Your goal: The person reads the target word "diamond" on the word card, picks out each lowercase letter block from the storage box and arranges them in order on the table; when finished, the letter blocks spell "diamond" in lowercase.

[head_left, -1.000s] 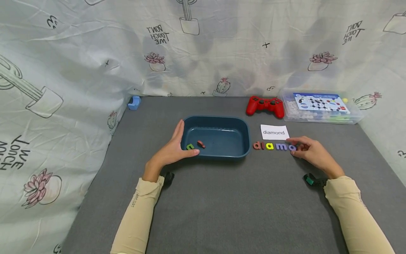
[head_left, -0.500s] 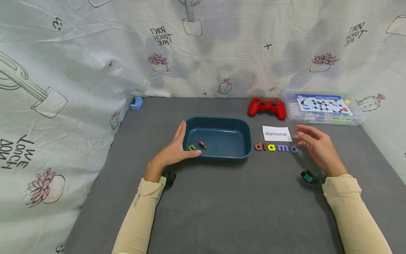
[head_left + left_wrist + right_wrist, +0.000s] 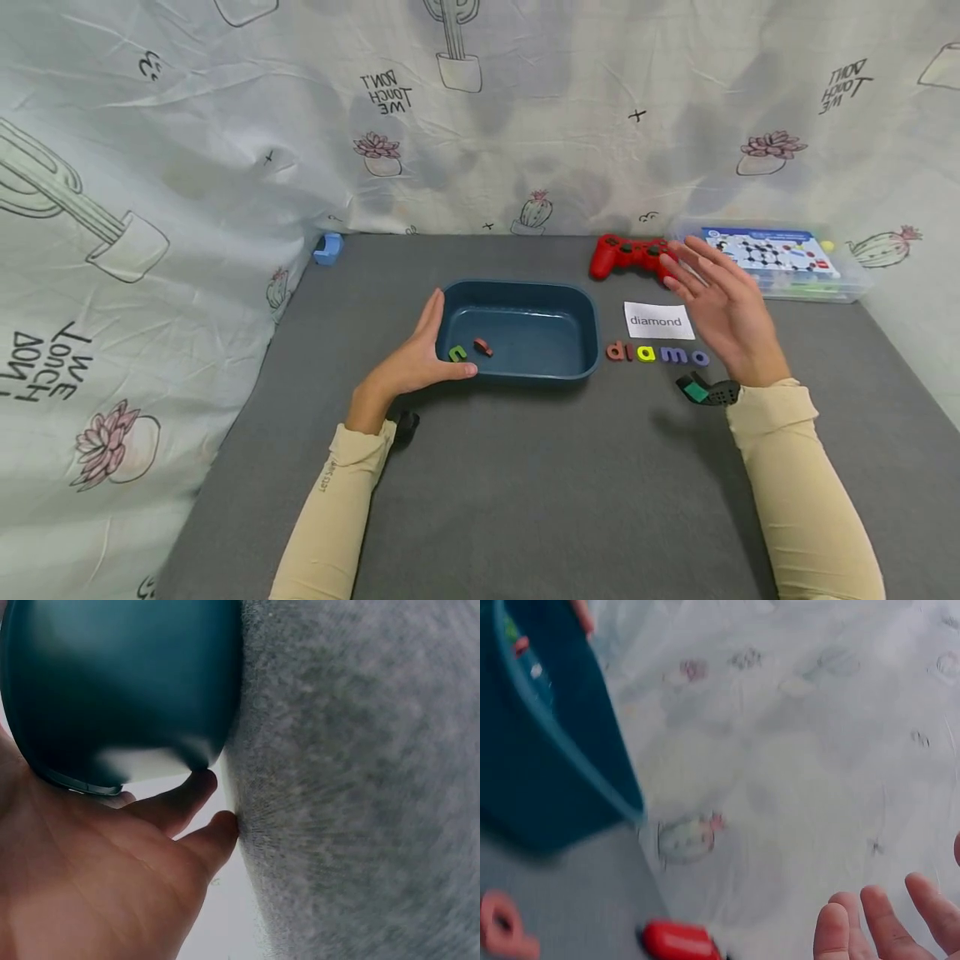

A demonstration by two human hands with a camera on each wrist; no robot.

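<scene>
A dark blue plastic tray (image 3: 517, 371) sits mid-table. My left hand (image 3: 408, 358) holds its left end, thumb along the near rim and fingers at the left side; the left wrist view shows fingertips (image 3: 199, 784) against its outer wall. Inside lie a green letter (image 3: 457, 353), looking like an n, and a red-brown letter (image 3: 483, 347) tilted on edge. To the right, loose letters spell "diamo", ending with a purple o (image 3: 700, 357), below a white card (image 3: 658, 321) reading "diamond". My right hand (image 3: 723, 312) is raised, fingers spread, holding nothing, to the card's right.
At the back right are a red game controller (image 3: 626, 253) and a clear plastic box (image 3: 817, 287) with a molecule-picture label. A light blue object (image 3: 328, 248) stands at the back left corner. A printed cloth (image 3: 487, 150) hangs behind the table (image 3: 555, 492).
My right hand has let go of the purple o, lifted off the table and moved up and slightly left with its fingers opening. My left hand has stayed on the tray.
</scene>
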